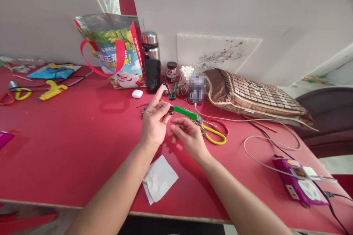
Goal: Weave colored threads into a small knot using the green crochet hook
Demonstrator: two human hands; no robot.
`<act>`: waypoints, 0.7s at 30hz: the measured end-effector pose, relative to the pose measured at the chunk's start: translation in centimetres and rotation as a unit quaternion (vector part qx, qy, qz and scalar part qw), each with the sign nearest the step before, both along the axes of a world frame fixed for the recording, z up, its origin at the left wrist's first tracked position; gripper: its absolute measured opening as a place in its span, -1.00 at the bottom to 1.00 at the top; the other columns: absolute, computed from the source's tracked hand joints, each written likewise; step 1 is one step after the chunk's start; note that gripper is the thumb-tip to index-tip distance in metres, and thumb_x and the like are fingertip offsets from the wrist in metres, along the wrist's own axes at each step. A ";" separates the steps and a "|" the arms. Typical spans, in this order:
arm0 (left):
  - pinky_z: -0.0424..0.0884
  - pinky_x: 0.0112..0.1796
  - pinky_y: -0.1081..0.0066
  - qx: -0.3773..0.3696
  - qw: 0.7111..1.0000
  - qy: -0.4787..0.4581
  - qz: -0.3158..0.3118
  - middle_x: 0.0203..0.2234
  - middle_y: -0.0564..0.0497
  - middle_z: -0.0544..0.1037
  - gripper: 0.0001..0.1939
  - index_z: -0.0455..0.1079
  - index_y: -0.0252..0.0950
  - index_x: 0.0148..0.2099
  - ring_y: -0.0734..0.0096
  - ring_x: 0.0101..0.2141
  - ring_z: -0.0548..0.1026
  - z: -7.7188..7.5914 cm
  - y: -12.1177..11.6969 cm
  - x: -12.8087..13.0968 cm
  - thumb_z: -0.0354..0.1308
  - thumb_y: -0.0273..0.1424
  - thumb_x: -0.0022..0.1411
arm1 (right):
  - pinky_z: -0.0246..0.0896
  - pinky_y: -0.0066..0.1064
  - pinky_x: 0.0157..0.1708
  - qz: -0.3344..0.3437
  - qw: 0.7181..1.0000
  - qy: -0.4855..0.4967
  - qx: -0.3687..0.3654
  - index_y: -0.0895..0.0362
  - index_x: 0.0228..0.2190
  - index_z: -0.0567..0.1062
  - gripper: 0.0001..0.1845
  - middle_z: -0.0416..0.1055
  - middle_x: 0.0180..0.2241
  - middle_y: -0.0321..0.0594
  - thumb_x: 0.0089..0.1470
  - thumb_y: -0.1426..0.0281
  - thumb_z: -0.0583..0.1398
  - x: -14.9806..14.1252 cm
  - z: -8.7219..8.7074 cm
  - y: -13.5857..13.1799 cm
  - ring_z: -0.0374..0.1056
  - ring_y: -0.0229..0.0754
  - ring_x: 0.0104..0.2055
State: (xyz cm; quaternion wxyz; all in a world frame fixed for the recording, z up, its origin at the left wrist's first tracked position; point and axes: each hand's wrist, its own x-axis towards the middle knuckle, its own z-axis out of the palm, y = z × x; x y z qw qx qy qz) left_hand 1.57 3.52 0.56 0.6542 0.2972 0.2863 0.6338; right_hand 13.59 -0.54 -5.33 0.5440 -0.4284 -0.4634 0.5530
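Observation:
My left hand point(154, 123) is raised over the red table, with its index finger stretched up. A thin orange strand of yarn point(156, 98) loops round that finger. Its thumb and other fingers close on a small dark, multicoloured yarn piece point(171, 110), mostly hidden. My right hand point(190, 137) is closed just to the right, thumb against fingers; what it pinches, if anything, I cannot make out. Beyond the hands is a green-handled tool point(186, 112), its left end beside the yarn piece. Scissors with yellow and orange handles point(216, 139) lie behind my right hand.
A folded white tissue point(161, 178) lies near the front edge. Behind stand a printed bag point(110, 55), a black phone point(153, 76) and a jar point(171, 71). A brown beaded bag point(256, 95), cables and a purple power strip point(302, 183) are at right; a yellow glue gun point(52, 90) at left.

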 end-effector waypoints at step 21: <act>0.28 -0.34 0.54 -0.010 0.995 0.087 -0.057 -0.50 0.17 0.43 -0.44 0.68 -0.24 0.17 0.61 -0.45 0.33 -0.8 -0.1 -0.3 0.55 -0.41 0.08 | 0.46 -0.35 -0.35 -0.090 0.961 -0.145 0.219 -0.03 0.14 0.55 -0.46 0.55 -0.28 -0.29 0.18 0.17 0.46 3.7 1.1 -0.2 0.46 -0.20 -0.35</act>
